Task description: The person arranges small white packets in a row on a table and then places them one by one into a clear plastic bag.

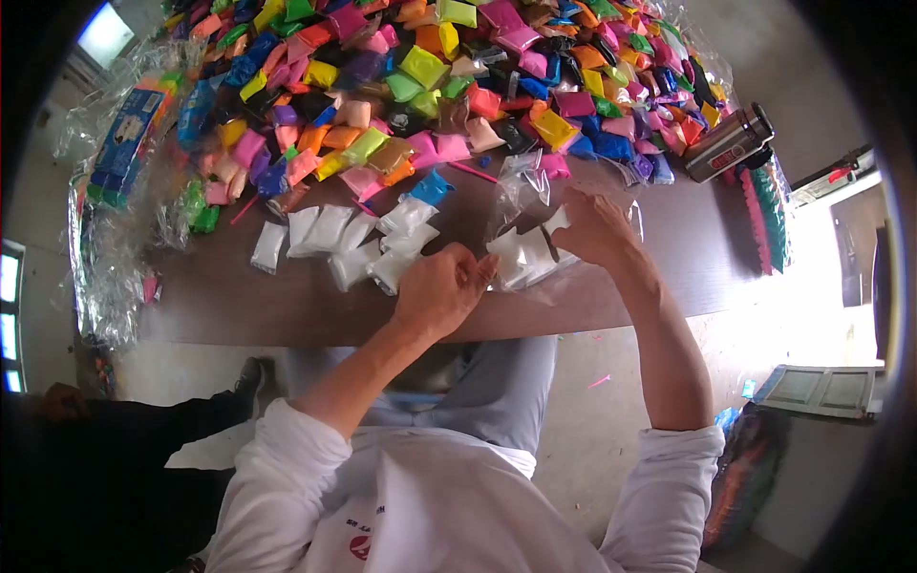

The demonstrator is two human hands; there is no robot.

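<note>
A clear plastic bag (pixel 564 282) lies near the table's front edge with several white packets (pixel 521 258) in it. My left hand (pixel 441 291) pinches the left edge of this bag, fingers pressed together. Over the bag's right part is my right hand (pixel 594 227), its fingers apart at the packets; part of them is hidden under the hand, and whether it grips anything is unclear. Just left of the bag, beside my left hand, several loose white packets (pixel 330 229) lie in a cluster. A blue packet (pixel 430 187) touches the cluster's upper end.
A big heap of coloured packets (pixel 420 67) covers the table's far side. A metal flask (pixel 729 143) lies at the right, near a green and pink bag (pixel 764 215). Clear wrapping (pixel 105 248) and a blue box (pixel 129 134) are at the left. A person in dark clothes (pixel 124 458) is lower left.
</note>
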